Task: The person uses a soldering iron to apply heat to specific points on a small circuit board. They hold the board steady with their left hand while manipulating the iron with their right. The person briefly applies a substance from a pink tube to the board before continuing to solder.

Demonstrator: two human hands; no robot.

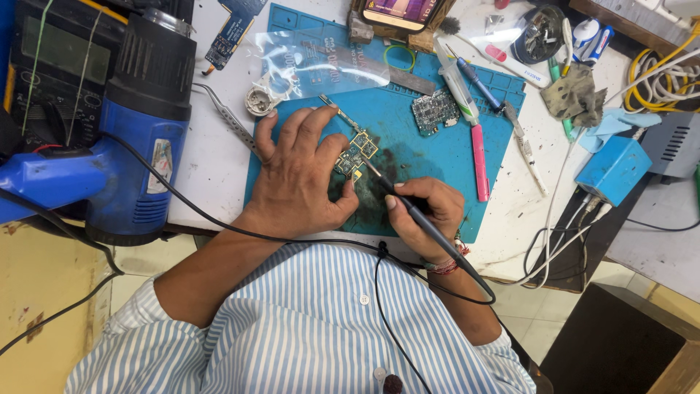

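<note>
While a small white round holder (259, 101) with a dark coil in it is seen at the upper left edge of the blue work mat (430, 157), a clear plastic bag (321, 62) with indistinct flat contents is laid across the mat's top, and a round dark tin (537, 33) is set on the white table (211, 157) near the top right; what the tin holds cannot be told. The small circuit board (356, 153) is placed near the middle of the mat and is pressed down by the left hand (302, 175), which is spread flat, palm down, with the fingers pointing away from the body and the thumb and index finger closed on the board's near edge. The right hand (426, 215) is curled in a pen-like grasp around the black soldering iron (408, 208), the wrist being rested on the mat's near edge; the iron is tilted up and to the left, so that its tip is brought onto the board. A second, larger circuit board (434, 111) is laid apart on the mat, just beside a syringe (458, 86) and a pink-handled tool (479, 160). A blue hot-air gun (138, 138) is stood at the table's left edge, and metal tweezers (227, 117) are laid between it and the mat.
</note>
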